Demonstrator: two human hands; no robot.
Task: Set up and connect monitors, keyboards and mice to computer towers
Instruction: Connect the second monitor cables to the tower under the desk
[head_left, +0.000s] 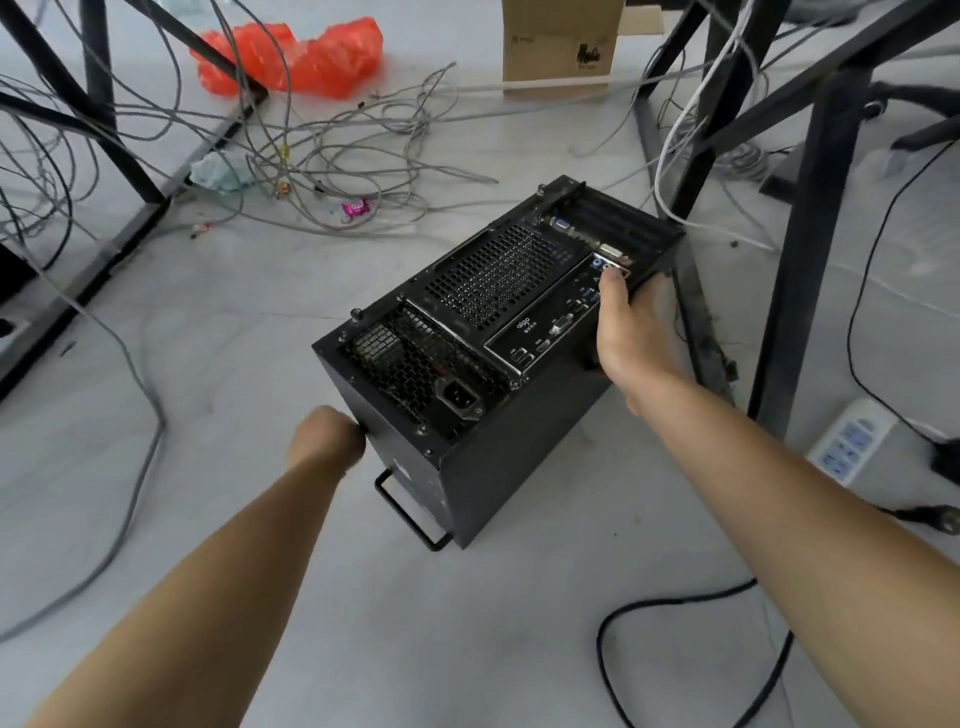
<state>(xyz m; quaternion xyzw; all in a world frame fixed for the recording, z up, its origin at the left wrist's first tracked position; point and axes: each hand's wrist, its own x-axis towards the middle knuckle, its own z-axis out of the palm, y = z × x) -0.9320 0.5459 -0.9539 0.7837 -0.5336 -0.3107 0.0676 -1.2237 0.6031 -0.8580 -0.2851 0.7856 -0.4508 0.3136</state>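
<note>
Centrally, the tower (483, 291) sits between both hands with its rear panel turned up to the camera. Its long axis runs from near-left to far-right: the power socket (460, 400) is at the near end and the card slots (608, 218) at the far end. Whether it stands on the floor (260, 312) or is lifted clear cannot be told.

The right hand (623, 332) grips the tower's right edge — thumb (613, 283) laid on the port panel (550, 327), fingers wrapped out of sight over the side wall. The left hand (324, 436) touches the near-left corner, just below the socket. Its fingers are hidden behind the case, so whether it grips or only presses cannot be told.

The key relation is that the ports lie directly under the right hand, which is the nearer of the two to every connector but the power socket. No cable is plugged in. A black cable (675, 608) trails on the floor near the right forearm, and a power strip (852, 441) lies right of the tower, beside a desk leg (810, 260). Judged from this, the tower must be set down, rear panel reachable, before connecting starts — probably toward that desk.
</note>
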